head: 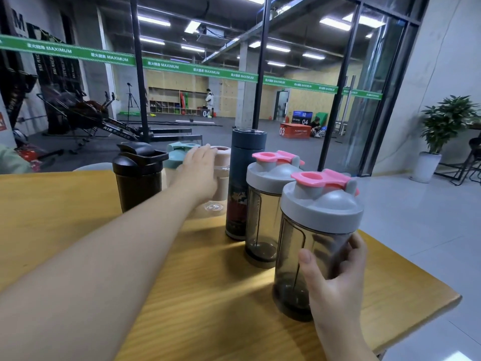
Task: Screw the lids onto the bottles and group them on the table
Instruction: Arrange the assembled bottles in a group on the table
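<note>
Wooden table (pixel 78 230): right hand (pixel 335 277) clamped on nearest upright shaker (pixel 317 230); left hand (pixel 200 175) gripping far clear bottle (pixel 221 178).

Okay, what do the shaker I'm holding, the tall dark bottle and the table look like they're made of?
Nearest shaker: smoky see-through plastic body, matte grey lid with a pink flip cap. Tall dark bottle: opaque, satin blue-grey with printed art, possibly coated metal; cannot tell. Table: yellowish wood-grain top with sheen, wood or laminate.

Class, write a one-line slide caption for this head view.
Left hand grips the clear bottle; right hand holds the nearest pink-lidded shaker.
</note>
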The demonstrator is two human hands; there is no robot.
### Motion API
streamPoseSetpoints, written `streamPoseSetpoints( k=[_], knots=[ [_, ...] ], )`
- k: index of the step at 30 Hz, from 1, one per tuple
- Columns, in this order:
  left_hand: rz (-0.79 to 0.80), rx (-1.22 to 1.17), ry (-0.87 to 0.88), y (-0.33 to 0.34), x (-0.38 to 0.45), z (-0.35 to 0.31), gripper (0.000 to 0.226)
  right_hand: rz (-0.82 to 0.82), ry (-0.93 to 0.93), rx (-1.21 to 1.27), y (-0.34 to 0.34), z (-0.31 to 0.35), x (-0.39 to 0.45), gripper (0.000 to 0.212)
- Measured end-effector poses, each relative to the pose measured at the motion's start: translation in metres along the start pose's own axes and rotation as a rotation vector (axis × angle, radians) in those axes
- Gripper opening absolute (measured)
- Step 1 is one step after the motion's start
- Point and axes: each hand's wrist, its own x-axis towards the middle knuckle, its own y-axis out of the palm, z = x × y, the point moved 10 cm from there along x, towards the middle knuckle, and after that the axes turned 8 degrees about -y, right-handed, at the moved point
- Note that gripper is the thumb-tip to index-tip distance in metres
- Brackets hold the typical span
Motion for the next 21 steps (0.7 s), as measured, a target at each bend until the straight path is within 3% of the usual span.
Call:
streamPoseSetpoints(
  k=[9, 15, 21],
  knots=[
    [0.128, 0.064, 0.021, 0.015, 0.036, -0.009, 0.050, -0.013, -0.006, 0.014, 0.000, -0.004, 0.004, 0.077],
    [-0.063, 0.085, 0.043, 0.005, 0.044, -0.012, 0.018, -0.016, -0.002, 0.026, 0.001, -0.005, 0.004, 0.069],
    [-0.107, 0.018, 0.028, 0.002, 0.040, -0.016, 0.022, 0.013, -0.014, -0.029, 0.002, -0.002, 0.003, 0.059]
  ],
)
